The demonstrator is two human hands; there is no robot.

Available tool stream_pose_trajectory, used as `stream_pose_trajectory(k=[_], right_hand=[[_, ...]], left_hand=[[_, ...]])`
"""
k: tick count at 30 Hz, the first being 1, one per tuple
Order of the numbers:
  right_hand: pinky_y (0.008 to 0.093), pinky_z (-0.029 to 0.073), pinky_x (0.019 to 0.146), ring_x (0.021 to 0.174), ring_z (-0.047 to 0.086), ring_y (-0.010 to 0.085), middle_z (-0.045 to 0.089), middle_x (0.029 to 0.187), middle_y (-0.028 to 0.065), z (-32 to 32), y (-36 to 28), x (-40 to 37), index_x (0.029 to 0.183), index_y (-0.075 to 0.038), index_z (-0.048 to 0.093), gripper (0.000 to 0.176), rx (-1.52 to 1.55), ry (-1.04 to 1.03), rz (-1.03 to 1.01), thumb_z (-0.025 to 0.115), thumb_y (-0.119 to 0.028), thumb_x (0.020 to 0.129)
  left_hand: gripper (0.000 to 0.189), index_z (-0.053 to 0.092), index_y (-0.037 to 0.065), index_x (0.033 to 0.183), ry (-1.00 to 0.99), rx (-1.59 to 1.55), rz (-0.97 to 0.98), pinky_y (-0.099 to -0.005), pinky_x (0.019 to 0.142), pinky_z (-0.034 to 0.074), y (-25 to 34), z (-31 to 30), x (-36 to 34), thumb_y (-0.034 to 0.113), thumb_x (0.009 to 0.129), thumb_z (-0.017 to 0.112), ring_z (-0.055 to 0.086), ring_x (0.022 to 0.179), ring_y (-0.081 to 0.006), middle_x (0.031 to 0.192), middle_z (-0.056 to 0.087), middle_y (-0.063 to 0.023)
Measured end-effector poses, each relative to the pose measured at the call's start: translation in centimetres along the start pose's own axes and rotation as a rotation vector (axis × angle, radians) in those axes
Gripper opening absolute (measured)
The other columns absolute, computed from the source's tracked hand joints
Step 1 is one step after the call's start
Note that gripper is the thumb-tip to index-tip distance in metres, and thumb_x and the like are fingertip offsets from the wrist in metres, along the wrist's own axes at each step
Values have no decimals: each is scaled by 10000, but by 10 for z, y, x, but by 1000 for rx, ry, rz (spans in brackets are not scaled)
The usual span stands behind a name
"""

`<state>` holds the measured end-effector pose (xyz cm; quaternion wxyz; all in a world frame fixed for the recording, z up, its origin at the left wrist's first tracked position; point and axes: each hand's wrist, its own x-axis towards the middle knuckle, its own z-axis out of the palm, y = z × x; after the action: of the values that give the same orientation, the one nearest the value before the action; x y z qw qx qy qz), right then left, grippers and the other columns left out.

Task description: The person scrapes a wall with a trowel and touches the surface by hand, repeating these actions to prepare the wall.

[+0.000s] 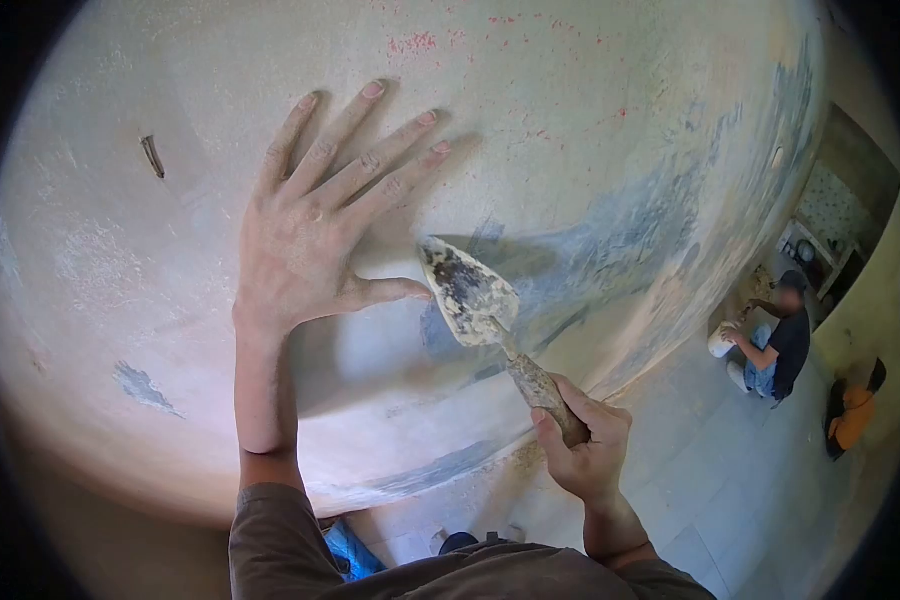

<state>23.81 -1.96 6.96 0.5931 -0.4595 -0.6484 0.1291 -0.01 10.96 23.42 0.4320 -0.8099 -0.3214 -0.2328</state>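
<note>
My left hand (315,225) lies against the wall (530,90) with its fingers spread and thumb stretched to the right. In my right hand (588,440) is a pointing trowel (470,298), gripped by its crusted handle. The trowel's blade, smeared with pale and dark dried material, points up and left, its tip close to my left thumb. Around the blade the wall carries a grey-blue patch (630,230) amid the beige surface. Faint red marks (410,44) show higher up.
A small slot (152,157) with something in it sits in the wall at left. On the tiled floor (660,480) at right, a person (785,340) squats holding a white container (722,338). Another person in orange (852,415) is beyond. A blue bag-like thing (352,550) lies below.
</note>
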Motion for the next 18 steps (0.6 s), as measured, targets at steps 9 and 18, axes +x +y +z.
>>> stream_pose_trajectory(k=[9, 18], right_hand=[[225, 463, 570, 617, 590, 83, 667, 726, 119, 22, -17, 26, 1154, 96, 656, 347, 109, -4, -45, 701, -27, 833], [231, 477, 601, 646, 608, 89, 692, 763, 133, 11, 9, -10, 1156, 105, 655, 356, 33, 23, 47, 708, -25, 828]], left_hand=[[1119, 458, 377, 1471, 6, -12, 2, -531, 1261, 176, -1, -3, 0, 944, 507, 522, 307, 1481, -204, 1527, 452, 108], [1101, 460, 373, 1471, 14, -19, -6, -527, 1260, 187, -1, -3, 0, 895, 509, 578, 315, 1478, -206, 1523, 458, 116]])
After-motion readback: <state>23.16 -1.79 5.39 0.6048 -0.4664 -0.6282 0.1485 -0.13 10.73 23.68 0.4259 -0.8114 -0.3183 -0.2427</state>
